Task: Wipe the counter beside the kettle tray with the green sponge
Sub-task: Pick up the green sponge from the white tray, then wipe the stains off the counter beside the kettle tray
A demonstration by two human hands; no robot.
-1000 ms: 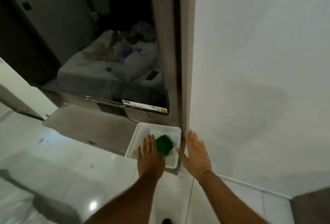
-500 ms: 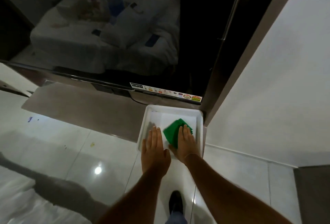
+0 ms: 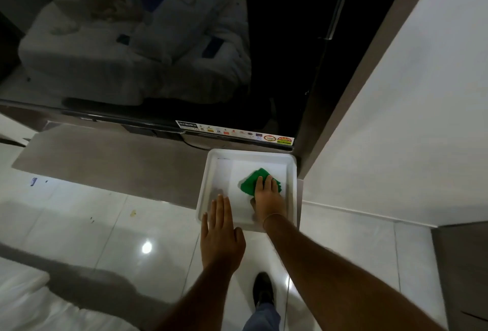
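We see the green sponge [image 3: 260,181] lying inside the white tray [image 3: 204,200] right of centre, our right hand [image 3: 269,196] flat upon it, fingers extended. Our left hand [image 3: 220,238] hovers open and empty over the tray's lower-left rim, above the pale floor [image 3: 79,225].

Both bare forearms reach forward from the bottom of the view, converging ahead. Left hand [image 3: 220,235] flat, palm down, fingers straight and together, thumb out to the right, fingertips past the near tray rim. Right hand [image 3: 268,196] further forward, palm down, fingers extended and pressed flat on the green sponge [image 3: 249,182], thumb tucked at lower left. Thin band on the right wrist. One shoe and a trouser leg show below between the arms.
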